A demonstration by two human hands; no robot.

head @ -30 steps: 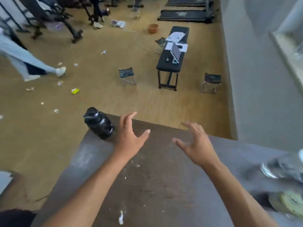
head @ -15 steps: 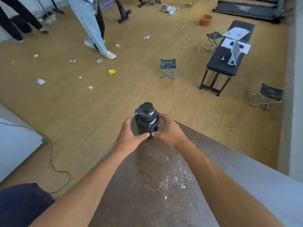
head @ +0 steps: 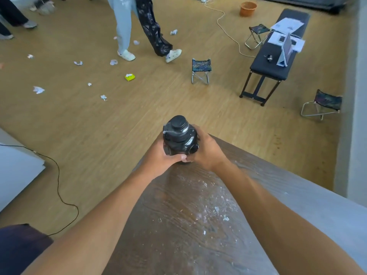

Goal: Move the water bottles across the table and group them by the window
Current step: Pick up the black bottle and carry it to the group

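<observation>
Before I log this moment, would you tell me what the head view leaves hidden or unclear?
- Black bottle: its base and lower sides are covered by the left hand and right hand, so lift-off from the table is undecidable.
- Window and other bottles: outside the frame.
- Papers on the bench: too small to read.

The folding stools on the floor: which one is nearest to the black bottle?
The blue patterned stool standing alone on open floor, straight beyond the bottle; the other two stand beside the black bench.
</observation>
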